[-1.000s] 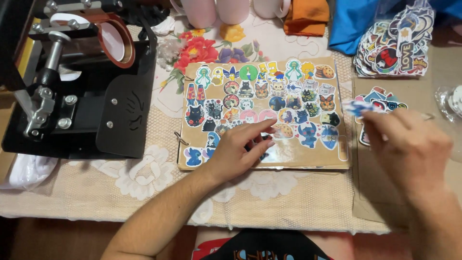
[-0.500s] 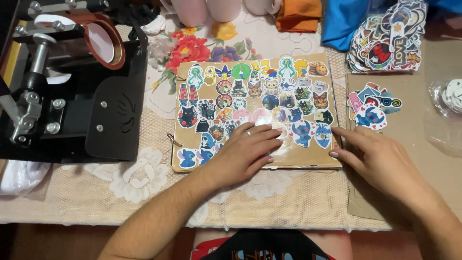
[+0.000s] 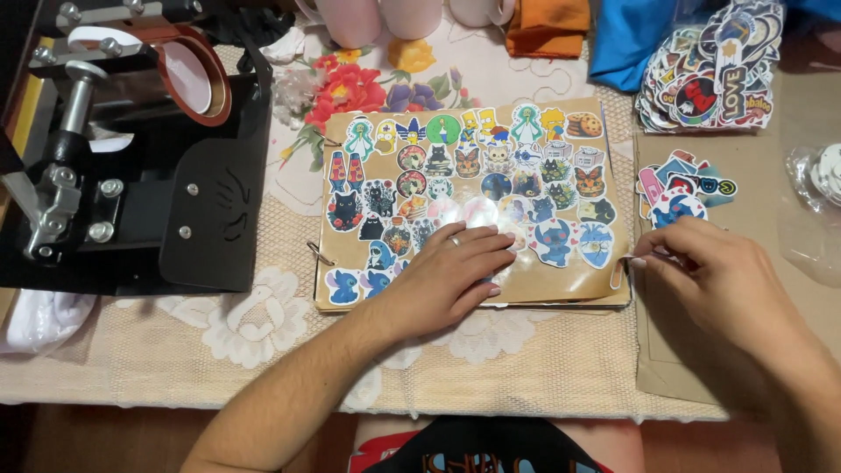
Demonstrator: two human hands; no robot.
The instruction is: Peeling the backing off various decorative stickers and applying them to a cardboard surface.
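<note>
A brown ring-bound album page (image 3: 561, 285) covered with several cartoon stickers lies at the table's centre. My left hand (image 3: 455, 280) rests flat on its lower middle, fingers spread, pressing the page down. My right hand (image 3: 714, 280) is at the page's right edge, thumb and fingers pinched on the clear film cover at the page's lower right corner (image 3: 624, 263). A small heap of loose stickers (image 3: 679, 188) lies just above my right hand on a brown sheet (image 3: 666, 368).
A black mug heat press (image 3: 131, 166) fills the left side. A bigger pile of stickers (image 3: 710, 70) sits at the back right, pink mugs (image 3: 385, 13), orange cloth (image 3: 547, 26) and blue cloth (image 3: 635, 39) along the back. A clear bag (image 3: 815, 201) lies far right.
My right hand came down from holding a sticker near the small heap to the page's right edge. My left hand stayed on the page.
</note>
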